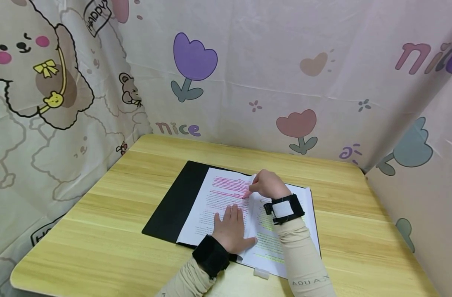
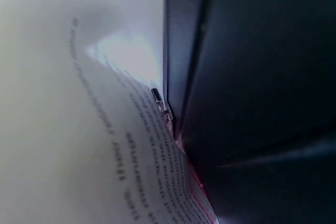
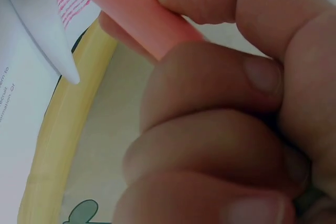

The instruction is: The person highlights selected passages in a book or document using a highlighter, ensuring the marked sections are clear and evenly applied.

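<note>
My right hand (image 1: 269, 185) pinches a pink highlighter (image 3: 139, 11) between thumb and fingers, with the other fingers curled into the palm. The pen's end is at the printed left page (image 1: 196, 218), beside pink marked lines in its upper part. My left hand (image 1: 230, 231) lies flat with fingers spread on the lower part of that page, its thumb reaching toward the right page (image 1: 249, 258). Yellow marks run along lines of the right page, partly hidden by my right forearm. Both pages lie in an open black folder (image 1: 170, 202).
The folder lies on a wooden table (image 1: 110, 231). A small whitish translucent piece (image 1: 261, 273) sits at the folder's front edge. Printed curtains (image 1: 240, 49) hang behind the table and along both sides.
</note>
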Tool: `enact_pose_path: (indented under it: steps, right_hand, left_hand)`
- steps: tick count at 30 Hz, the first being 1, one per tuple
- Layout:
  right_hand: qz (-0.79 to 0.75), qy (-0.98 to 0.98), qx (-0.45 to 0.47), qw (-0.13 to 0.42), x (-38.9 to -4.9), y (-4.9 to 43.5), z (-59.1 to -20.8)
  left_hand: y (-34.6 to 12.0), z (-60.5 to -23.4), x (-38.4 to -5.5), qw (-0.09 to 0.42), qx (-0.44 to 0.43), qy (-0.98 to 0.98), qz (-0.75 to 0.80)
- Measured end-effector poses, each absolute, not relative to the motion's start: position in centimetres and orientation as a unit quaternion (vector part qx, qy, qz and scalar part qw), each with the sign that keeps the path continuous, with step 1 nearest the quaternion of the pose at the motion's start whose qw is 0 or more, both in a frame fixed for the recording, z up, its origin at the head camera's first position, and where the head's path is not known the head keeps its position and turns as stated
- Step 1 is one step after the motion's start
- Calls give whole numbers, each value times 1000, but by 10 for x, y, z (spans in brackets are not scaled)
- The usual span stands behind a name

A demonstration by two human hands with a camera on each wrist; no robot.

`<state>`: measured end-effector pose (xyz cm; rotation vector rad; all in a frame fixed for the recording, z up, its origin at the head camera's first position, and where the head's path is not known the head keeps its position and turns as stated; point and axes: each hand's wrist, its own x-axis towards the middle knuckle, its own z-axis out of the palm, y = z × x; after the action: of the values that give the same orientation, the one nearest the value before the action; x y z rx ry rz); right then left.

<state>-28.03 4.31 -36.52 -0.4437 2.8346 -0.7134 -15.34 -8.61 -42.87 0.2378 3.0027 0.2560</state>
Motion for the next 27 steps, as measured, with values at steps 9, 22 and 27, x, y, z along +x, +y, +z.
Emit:
enact_pose_path:
  steps: [9, 22, 27]
  right_hand:
    - [-212, 965, -132, 81, -272, 35, -359]
    - [-401, 885, -229, 56, -291, 24, -383]
    - [-427, 856, -276, 94, -295, 11, -403]
  left_hand:
    - [-87, -431, -152, 58, 83, 991, 90]
    - [-88, -428, -153, 55, 86, 991, 84]
    - [-89, -429, -153, 52, 90, 990, 91]
